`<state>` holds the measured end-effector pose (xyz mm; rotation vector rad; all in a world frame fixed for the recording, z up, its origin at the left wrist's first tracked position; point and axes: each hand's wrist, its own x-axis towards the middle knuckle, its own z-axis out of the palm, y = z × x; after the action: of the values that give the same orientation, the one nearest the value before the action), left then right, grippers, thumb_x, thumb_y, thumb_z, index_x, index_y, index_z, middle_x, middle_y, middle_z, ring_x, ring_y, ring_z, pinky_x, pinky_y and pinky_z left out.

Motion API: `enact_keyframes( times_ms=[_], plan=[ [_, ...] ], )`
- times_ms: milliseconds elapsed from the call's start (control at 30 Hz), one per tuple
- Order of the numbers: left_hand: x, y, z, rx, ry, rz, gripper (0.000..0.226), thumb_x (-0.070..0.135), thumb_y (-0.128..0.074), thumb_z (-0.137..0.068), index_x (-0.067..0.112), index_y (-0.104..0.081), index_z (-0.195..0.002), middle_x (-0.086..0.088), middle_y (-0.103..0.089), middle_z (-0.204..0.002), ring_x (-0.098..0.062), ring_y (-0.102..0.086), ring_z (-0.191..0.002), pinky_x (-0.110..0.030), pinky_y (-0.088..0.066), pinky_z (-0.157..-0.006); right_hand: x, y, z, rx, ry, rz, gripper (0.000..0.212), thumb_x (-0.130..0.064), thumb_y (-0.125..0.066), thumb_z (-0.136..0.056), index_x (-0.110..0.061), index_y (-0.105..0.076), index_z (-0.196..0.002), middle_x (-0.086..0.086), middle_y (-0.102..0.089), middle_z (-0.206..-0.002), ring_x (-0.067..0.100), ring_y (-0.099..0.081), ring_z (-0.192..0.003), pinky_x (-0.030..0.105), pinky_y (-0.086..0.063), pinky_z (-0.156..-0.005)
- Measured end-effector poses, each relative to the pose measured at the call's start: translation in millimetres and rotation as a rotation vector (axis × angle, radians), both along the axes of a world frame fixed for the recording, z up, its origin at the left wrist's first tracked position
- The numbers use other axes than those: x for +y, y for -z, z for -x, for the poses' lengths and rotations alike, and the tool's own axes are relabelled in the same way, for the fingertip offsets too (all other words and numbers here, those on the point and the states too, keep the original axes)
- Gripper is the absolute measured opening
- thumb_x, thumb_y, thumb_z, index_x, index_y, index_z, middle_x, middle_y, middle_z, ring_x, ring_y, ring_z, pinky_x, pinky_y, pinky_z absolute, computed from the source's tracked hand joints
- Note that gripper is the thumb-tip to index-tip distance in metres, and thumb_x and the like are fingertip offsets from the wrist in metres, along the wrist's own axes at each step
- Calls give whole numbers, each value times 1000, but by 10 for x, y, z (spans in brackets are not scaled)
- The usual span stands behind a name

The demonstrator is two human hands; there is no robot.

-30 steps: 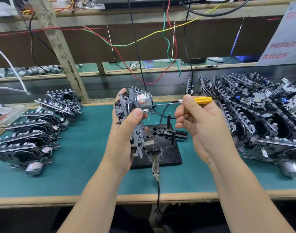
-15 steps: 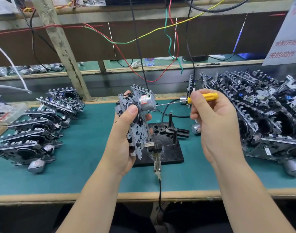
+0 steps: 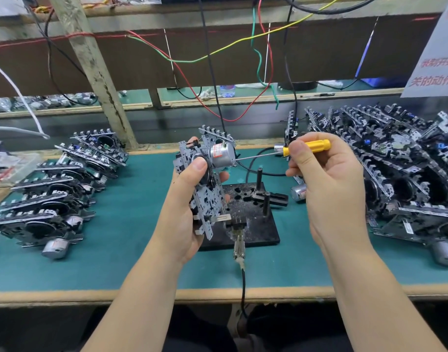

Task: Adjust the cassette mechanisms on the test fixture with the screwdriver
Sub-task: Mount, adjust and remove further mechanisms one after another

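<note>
Head view, nearest first: bench edge (image 3: 65,294) and a black lead running up to a metal connector (image 3: 238,246) at the front of the black test fixture (image 3: 263,231) (bare of any mechanism, its posts standing free). Above that, left hand (image 3: 185,212) curled round an upright cassette mechanism (image 3: 207,189), thumb pressed on its face, held clear of the fixture. Right hand (image 3: 329,189) pinching the yellow-handled screwdriver (image 3: 305,147) between thumb and fingers, shaft nearly level, tip at the rear of the silver motor (image 3: 221,156). Likely trouble: with the part held in the air rather than seated, tip skating off the trimmer hole and scoring the motor end, or a push tilting the mechanism in the grip. Also possible: over-turning, since nothing braces the wrist. Further back, finished and waiting units in rows at left (image 3: 52,199) and in a pile at right (image 3: 400,174); a slipping elbow among them, a small avalanche. Beyond, hanging wires (image 3: 256,59).
</note>
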<state>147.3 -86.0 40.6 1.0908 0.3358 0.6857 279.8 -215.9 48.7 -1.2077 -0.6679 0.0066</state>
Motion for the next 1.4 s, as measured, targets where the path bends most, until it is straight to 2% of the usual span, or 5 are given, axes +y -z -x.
enact_keyframes(
  times_ms=[433,567,733,1133,1400],
  plan=[
    [83,-22,-24,-5,-31,-75,88,50,-68,-71,12,-47,-147,0,-71,-120,-16,-67,-109,-35,-59,-81,-19,19,-70,86,-23,-74,2,-16,-60,-102,-14,-58,-102,-3,-72,-90,16,-69,-84,28,-56,-81],
    [316,-170,-159,256,-129,-853,92,59,-73,-69,52,-31,-150,23,-54,-139,1,-54,-126,-24,-44,-104,-90,10,-190,135,-56,-85,6,-9,-49,-106,-15,-46,-108,1,-73,-85,19,-71,-83,29,-59,-78],
    [461,-194,-641,813,96,-1641,109,71,-69,-69,37,-17,-159,7,-42,-148,-22,-39,-136,-54,-40,-107,-62,131,-224,80,62,94,12,-15,-46,-108,-20,-57,-107,-12,-52,-68,7,-47,-65,24,-42,-65],
    [539,108,-782,922,174,-1763,109,74,-64,-70,37,-11,-158,9,-39,-143,-22,-37,-132,-49,-43,-95,-87,388,-325,-5,-53,383,25,-22,-43,-110,-20,-50,-86,-9,-56,-74,10,-48,-69,29,-41,-73],
    [548,106,-810,953,198,-1764,115,78,-66,-67,38,-10,-159,7,-36,-151,-23,-34,-137,-51,-43,-100,92,96,-543,-317,-381,1047,44,-15,-72,-81,-29,-33,-96,-13,-41,-154,26,-52,-129,55,-46,-105]
  ],
)
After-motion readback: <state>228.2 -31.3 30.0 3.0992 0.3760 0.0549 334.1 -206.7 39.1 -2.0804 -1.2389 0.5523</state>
